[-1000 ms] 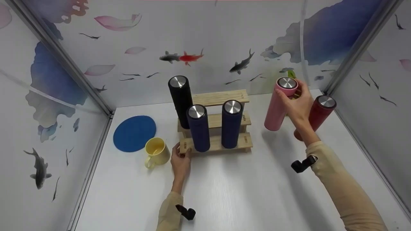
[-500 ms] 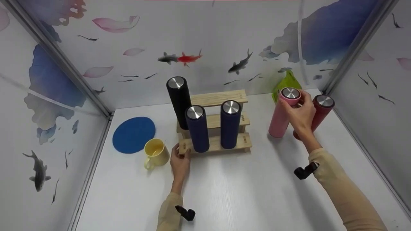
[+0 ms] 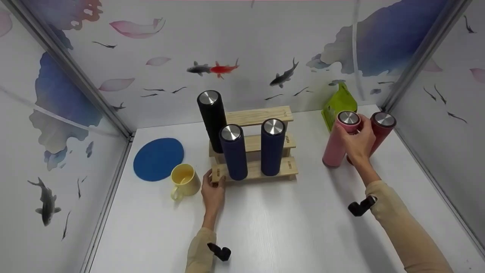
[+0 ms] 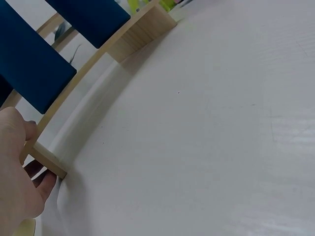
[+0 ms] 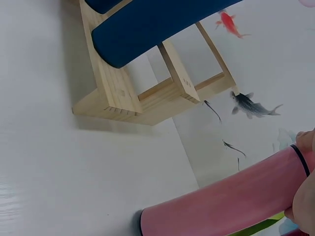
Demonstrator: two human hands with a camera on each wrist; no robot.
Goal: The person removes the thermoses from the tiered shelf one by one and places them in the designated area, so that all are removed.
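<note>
My left hand [image 3: 213, 192] grips the left front corner of a three-step wooden rack [image 3: 288, 167], thumb near the top and fingers beneath in the left wrist view. Two dark blue thermos bottles, the left one [image 3: 234, 155] and the right one [image 3: 272, 151], stand on its lowest step. A black thermos [image 3: 212, 117] stands behind them on the rack's left side. At the right, my right hand [image 3: 360, 142] holds a pink thermos [image 3: 334, 149] near its steel-topped lid. The pink thermos [image 5: 231, 201] is upright, its base right at the table. A red thermos [image 3: 382, 131] stands just beyond that hand, partly hidden.
A yellow mug [image 3: 185, 180] stands left of my left hand, and behind it lies a blue round mat [image 3: 158, 159]. A bright green bag [image 3: 339, 102] stands by the back wall, behind the pink thermos. Printed wall panels enclose the white table [image 3: 265, 227].
My right hand has brought the pink thermos down and nearer, slightly rightward, toward the red thermos. The green bag behind has come into view. My left hand stays on the rack.
</note>
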